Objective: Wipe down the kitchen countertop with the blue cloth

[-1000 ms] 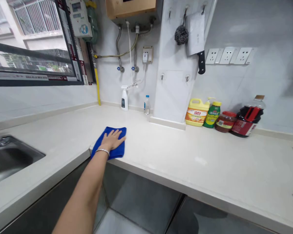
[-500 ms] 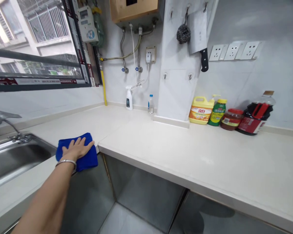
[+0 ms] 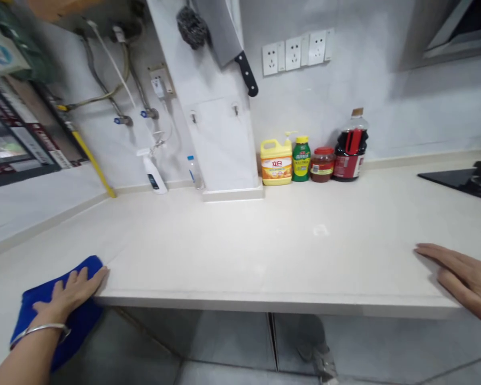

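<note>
Left hand [image 3: 69, 295] splays on blue cloth [image 3: 80, 325], countertop [image 3: 240, 243] left; right hand [image 3: 467, 278] extends empty, countertop right. Cloth likely soft, light: grasp centrally.

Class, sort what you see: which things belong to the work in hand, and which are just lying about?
In use:
blue cloth, under the left hand
countertop, partly beneath the cloth

Apparently just there, untouched:
spray bottle
blue-capped bottle
yellow jug
green bottle
red-lidded jar
dark bottle
cleaver and scourer, up on the pillar

your plain blue cloth [image 3: 82, 327], spread flat under your left hand [image 3: 69, 295], at the worktop's [image 3: 224, 240] inner corner, lower part past the edge
</note>
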Motion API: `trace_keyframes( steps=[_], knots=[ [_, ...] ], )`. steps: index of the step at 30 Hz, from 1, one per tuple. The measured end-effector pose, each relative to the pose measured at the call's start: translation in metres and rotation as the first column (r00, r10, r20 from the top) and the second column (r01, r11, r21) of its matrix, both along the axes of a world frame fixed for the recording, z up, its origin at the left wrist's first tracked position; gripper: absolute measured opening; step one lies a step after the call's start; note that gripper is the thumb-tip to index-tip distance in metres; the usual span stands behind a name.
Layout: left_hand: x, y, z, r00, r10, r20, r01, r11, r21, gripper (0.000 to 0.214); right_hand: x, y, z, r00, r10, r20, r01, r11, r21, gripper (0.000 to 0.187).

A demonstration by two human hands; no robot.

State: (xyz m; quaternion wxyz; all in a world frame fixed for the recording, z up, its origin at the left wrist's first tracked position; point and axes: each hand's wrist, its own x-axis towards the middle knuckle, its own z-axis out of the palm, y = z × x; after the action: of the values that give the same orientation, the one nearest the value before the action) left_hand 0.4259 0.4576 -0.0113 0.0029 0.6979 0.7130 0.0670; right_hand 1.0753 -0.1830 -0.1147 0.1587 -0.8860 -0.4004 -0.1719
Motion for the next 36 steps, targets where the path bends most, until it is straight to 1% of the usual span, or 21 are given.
trace_keyframes(
  steps=[2,3,5,8,11,13,15,17,20,22,25,26,27,28,29,30,32,33,34,35,36],
  knots=[
    [0.043,-0.008,0.012,1.0,-0.001,-0.007,0.0,0.997,-0.076,0.097,-0.005,0.001,0.004,1.0,-0.019,0.0,0.019,1.0,0.001,0.06],
    [0.066,-0.013,0.019,1.0,-0.009,-0.007,0.008,0.996,-0.088,0.093,-0.007,0.001,0.006,1.0,-0.021,0.004,0.021,1.0,0.007,0.059],
    [0.113,-0.024,0.029,0.998,-0.067,-0.02,0.065,0.992,-0.11,0.086,-0.009,0.002,0.007,1.0,-0.014,0.018,0.013,1.0,0.022,0.057],
    [0.187,-0.037,0.033,0.971,-0.236,-0.023,0.231,0.963,-0.14,0.079,-0.01,0.003,0.006,0.998,0.019,0.056,-0.022,0.998,0.052,0.054],
    [0.272,-0.053,0.028,0.898,-0.439,-0.033,0.428,0.888,-0.171,0.078,-0.013,0.005,0.007,0.995,0.038,0.094,-0.044,0.997,0.068,0.051],
    [0.332,-0.074,0.022,0.823,-0.568,-0.033,0.553,0.812,-0.185,0.076,-0.017,0.008,0.011,0.994,0.039,0.104,-0.046,0.997,0.063,0.049],
    [0.388,-0.106,0.017,0.723,-0.69,-0.026,0.675,0.714,-0.184,0.076,-0.023,0.012,0.015,0.993,0.041,0.113,-0.048,0.997,0.06,0.048],
    [0.433,-0.147,0.014,0.584,-0.812,-0.015,0.798,0.577,-0.171,0.075,-0.027,0.015,0.02,0.991,0.046,0.122,-0.055,0.996,0.068,0.048],
    [0.478,-0.218,0.013,0.318,-0.948,-0.003,0.939,0.315,-0.139,0.075,-0.033,0.02,0.028,0.99,0.045,0.131,-0.056,0.995,0.085,0.048],
    [0.493,-0.265,0.013,0.138,-0.99,0.004,0.982,0.137,-0.128,0.072,-0.035,0.023,0.033,0.99,0.046,0.13,-0.058,0.995,0.086,0.048],
    [0.497,-0.321,0.016,-0.116,-0.992,0.043,0.985,-0.121,-0.12,0.063,-0.039,0.027,0.041,0.992,0.05,0.118,-0.06,0.995,0.079,0.048],
    [0.493,-0.333,0.017,-0.201,-0.978,0.061,0.974,-0.206,-0.091,0.06,-0.04,0.028,0.043,0.993,0.047,0.107,-0.055,0.995,0.078,0.048],
    [0.488,-0.34,0.018,-0.269,-0.96,0.074,0.961,-0.273,-0.039,0.059,-0.042,0.029,0.045,0.995,0.041,0.096,-0.048,0.996,0.08,0.048],
    [0.48,-0.342,0.018,-0.313,-0.947,0.074,0.95,-0.312,0.033,0.058,-0.043,0.03,0.047,0.996,0.034,0.084,-0.041,0.996,0.084,0.048],
    [0.47,-0.339,0.018,-0.323,-0.945,0.059,0.942,-0.315,0.119,0.058,-0.044,0.031,0.049,0.997,0.03,0.071,-0.036,0.996,0.086,0.047],
    [0.458,-0.333,0.017,-0.293,-0.956,0.035,0.938,-0.28,0.206,0.057,-0.046,0.032,0.05,0.998,0.026,0.058,-0.031,0.996,0.088,0.047],
    [0.431,-0.312,0.015,-0.159,-0.987,-0.009,0.923,-0.152,0.354,0.055,-0.049,0.033,0.053,0.999,0.022,0.034,-0.025,0.995,0.094,0.047],
    [0.416,-0.3,0.014,-0.086,-0.996,-0.013,0.915,-0.084,0.394,0.05,-0.051,0.033,0.055,1.0,0.023,0.02,-0.025,0.995,0.095,0.046],
    [0.403,-0.289,0.013,-0.021,-1.0,-0.002,0.91,-0.02,0.414,0.043,-0.052,0.033,0.057,1.0,0.027,0.004,-0.027,0.995,0.096,0.046],
    [0.391,-0.281,0.012,0.016,-1.0,0.015,0.918,0.02,0.396,0.039,-0.052,0.033,0.059,0.999,0.032,-0.013,-0.03,0.995,0.095,0.046],
    [0.382,-0.274,0.012,0.027,-0.999,0.033,0.937,0.037,0.347,0.038,-0.052,0.033,0.061,0.999,0.036,-0.033,-0.033,0.995,0.093,0.045]
  ],
)
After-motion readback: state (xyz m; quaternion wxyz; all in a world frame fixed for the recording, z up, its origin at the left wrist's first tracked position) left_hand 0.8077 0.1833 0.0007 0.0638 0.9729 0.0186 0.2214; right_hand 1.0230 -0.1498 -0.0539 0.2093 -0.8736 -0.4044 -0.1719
